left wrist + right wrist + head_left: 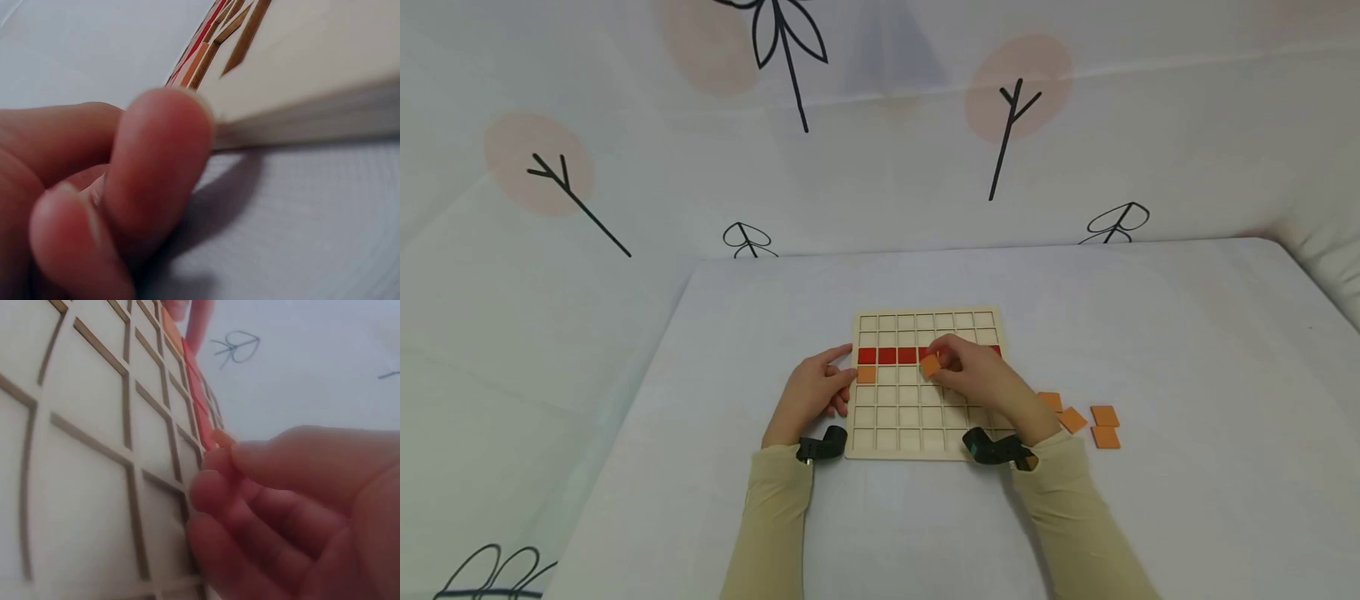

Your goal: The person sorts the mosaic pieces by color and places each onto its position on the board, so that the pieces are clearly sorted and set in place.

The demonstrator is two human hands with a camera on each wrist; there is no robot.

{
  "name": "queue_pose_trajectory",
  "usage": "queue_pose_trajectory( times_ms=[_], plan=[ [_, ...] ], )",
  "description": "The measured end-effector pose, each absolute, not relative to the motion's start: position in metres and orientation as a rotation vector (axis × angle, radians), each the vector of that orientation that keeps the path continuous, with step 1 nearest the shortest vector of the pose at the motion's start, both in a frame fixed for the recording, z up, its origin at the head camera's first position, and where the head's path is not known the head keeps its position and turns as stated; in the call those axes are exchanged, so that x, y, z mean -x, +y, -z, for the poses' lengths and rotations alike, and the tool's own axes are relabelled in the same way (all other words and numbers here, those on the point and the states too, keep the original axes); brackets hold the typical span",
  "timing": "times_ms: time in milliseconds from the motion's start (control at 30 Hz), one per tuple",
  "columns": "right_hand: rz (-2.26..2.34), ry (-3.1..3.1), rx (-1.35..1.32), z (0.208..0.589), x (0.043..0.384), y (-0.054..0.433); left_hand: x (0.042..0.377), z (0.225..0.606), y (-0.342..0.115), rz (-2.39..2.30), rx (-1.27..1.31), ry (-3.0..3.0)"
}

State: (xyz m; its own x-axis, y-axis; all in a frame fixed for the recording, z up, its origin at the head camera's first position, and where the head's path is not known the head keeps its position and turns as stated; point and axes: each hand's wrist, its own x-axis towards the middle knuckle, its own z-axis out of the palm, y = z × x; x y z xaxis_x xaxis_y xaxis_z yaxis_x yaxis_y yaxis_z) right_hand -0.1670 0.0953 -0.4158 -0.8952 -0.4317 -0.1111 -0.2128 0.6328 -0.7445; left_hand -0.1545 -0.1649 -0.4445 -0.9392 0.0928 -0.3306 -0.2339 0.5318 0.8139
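Observation:
A square wooden grid board (907, 456) lies on the white table. Red tiles (887, 357) fill much of its third row, partly hidden by my right hand. One orange tile (866, 375) sits in the leftmost cell of the row below. My right hand (977, 371) pinches another orange tile (930, 366) between thumb and fingers, tilted over the board; in the right wrist view only a sliver of this tile (223, 437) shows. Against the board's left edge rests my left hand (812, 387), its index finger stretched forward and its thumb at the rim beside the placed orange tile.
Several loose orange tiles (1105, 437) lie on the table (1210, 358) right of the board, some near my right wrist. Each wrist wears a black camera (823, 444). Behind the table hangs a pale cloth (895, 183) with plant drawings.

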Motion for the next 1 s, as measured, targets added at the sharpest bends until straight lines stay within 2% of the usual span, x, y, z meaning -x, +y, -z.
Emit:
queue_pose_trajectory(
  times_ms=[733,1000],
  plan=[
    [1.266,2.612,0.462,0.427,0.155,0.051,0.154,0.445,-0.166,-1.358,0.119,2.452],
    [1.161,2.746,0.391,0.430,0.150,0.037,0.155,0.446,-0.165,-1.355,0.131,2.454]
  ],
)
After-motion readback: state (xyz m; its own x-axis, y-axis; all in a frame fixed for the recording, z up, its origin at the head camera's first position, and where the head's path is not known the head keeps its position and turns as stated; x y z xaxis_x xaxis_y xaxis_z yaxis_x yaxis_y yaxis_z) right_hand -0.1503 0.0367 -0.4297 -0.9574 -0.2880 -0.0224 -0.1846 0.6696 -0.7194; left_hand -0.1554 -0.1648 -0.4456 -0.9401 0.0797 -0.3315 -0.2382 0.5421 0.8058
